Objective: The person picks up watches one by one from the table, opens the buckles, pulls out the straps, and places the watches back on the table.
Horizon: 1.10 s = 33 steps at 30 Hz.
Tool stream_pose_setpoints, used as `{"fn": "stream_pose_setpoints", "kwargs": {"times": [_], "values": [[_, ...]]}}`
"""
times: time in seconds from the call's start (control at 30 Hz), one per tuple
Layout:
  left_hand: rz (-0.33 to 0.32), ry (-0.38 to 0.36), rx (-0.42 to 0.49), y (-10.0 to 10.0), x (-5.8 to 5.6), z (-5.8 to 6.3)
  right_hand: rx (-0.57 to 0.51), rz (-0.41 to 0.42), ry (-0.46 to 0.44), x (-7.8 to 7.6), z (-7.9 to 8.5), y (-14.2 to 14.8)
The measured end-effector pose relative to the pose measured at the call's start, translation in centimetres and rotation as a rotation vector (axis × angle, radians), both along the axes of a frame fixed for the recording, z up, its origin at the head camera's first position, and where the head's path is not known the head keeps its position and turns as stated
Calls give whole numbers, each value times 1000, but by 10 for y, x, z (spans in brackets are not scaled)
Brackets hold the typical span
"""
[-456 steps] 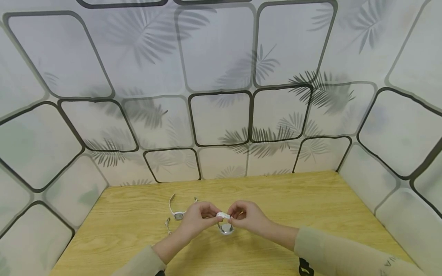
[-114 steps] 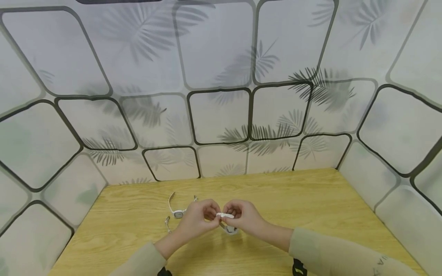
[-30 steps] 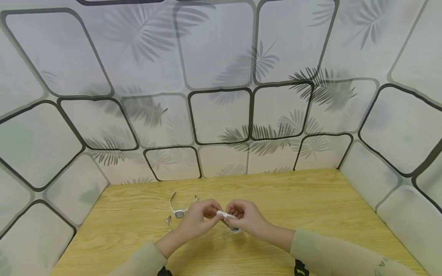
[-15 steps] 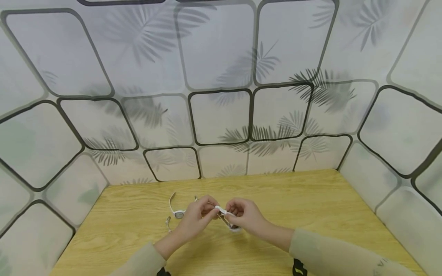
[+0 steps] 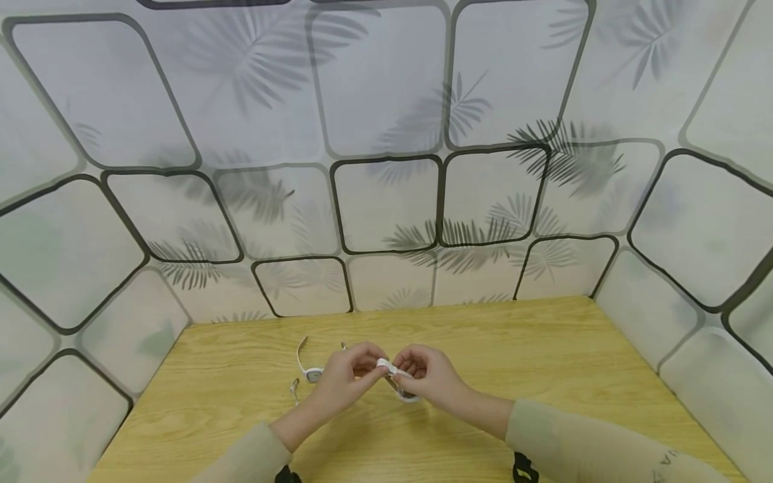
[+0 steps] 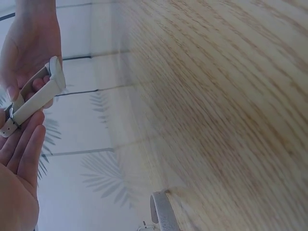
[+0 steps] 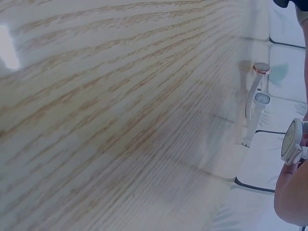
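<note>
A white wristwatch (image 5: pixel 408 397) is held above the table between both hands, its strap (image 6: pixel 36 102) forming a loop. The left hand (image 5: pixel 350 376) pinches the strap near the buckle with thumb and fingers. At the strap's other side, the right hand (image 5: pixel 436 381) pinches it too, and the watch case hangs below that hand's fingers. In the left wrist view, the strap end passes through the buckle (image 6: pixel 13 118); how firmly it is fastened I cannot tell. The round dial (image 7: pixel 289 138) shows in the right wrist view.
Another white watch (image 5: pixel 313 375) lies on the wooden table (image 5: pixel 513 362), left of the hands. A further watch strap (image 5: pixel 294 390) is partly hidden by the left forearm; the right wrist view shows a watch with a rose-coloured case (image 7: pixel 262 68). Patterned curtains (image 5: pixel 386 201) surround the table.
Since the oldest frame, the watch case has swung right and turned, its round face no longer toward the head camera. Over the last second both hands rise slightly and the strap between them shifts.
</note>
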<state>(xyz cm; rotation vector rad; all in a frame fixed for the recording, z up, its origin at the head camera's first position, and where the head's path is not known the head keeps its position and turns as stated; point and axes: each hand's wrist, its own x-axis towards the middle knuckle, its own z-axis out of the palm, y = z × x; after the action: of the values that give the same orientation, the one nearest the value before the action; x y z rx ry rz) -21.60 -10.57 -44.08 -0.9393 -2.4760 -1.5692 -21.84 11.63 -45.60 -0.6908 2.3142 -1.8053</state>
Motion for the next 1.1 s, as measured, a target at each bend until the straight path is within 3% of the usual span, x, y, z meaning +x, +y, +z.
{"fn": "stream_pose_setpoints", "kwargs": {"times": [0.3, 0.77, 1.1], "values": [[-11, 30, -7, 1, -2, -1, 12, -8, -16, 0, 2, -1], [-31, 22, 59, -1, -2, -6, -16, -36, -25, 0, 5, -3], [-24, -24, 45, 0, -2, -3, 6, -57, -27, 2, 5, -1]]}}
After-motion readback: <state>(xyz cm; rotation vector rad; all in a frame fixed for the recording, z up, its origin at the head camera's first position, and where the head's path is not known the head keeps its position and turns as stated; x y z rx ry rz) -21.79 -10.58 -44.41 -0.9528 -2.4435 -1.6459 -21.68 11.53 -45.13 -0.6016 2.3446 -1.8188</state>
